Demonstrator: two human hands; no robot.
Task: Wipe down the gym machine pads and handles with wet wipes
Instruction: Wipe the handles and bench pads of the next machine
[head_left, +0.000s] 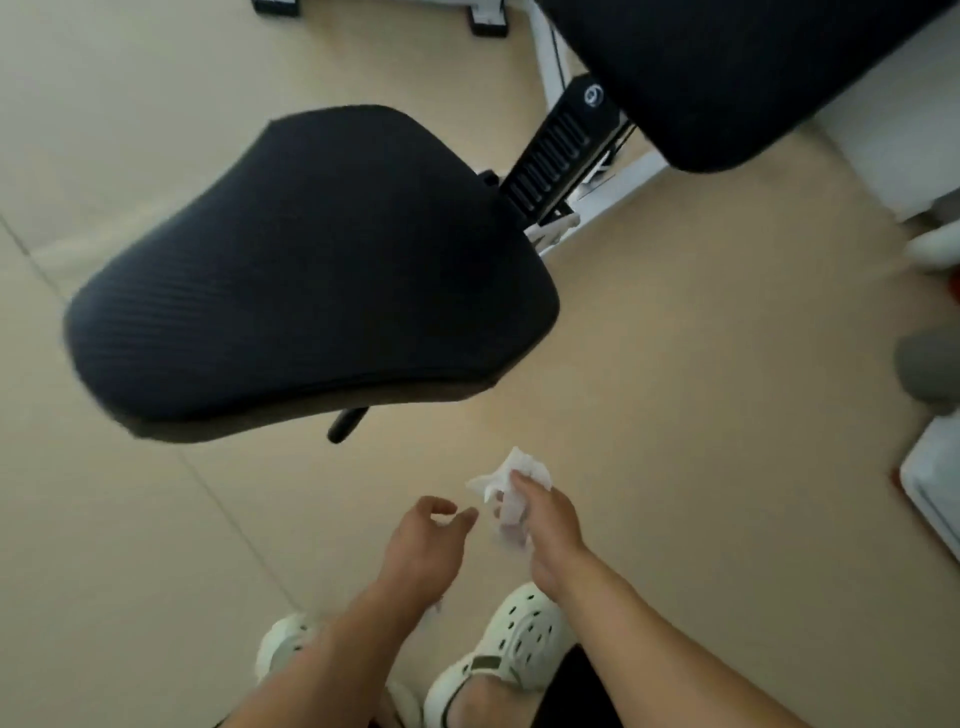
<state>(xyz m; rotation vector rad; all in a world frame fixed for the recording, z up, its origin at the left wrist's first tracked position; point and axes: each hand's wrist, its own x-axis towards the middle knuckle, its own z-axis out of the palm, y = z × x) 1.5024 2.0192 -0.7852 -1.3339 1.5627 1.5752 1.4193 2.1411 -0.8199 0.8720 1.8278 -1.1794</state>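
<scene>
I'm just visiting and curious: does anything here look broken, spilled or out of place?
Nothing stands out. The black seat pad looks intact, the floor shows no spill, and the crumpled wet wipe is pinched in the right hand, not dropped.

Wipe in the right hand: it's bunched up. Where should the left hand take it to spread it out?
Pinch the loose corner of the wipe that sticks out to the left of the right hand, coming in from the left. The left hand, open and empty, is already beside it; the rest is crumpled under the right fingers.
</scene>
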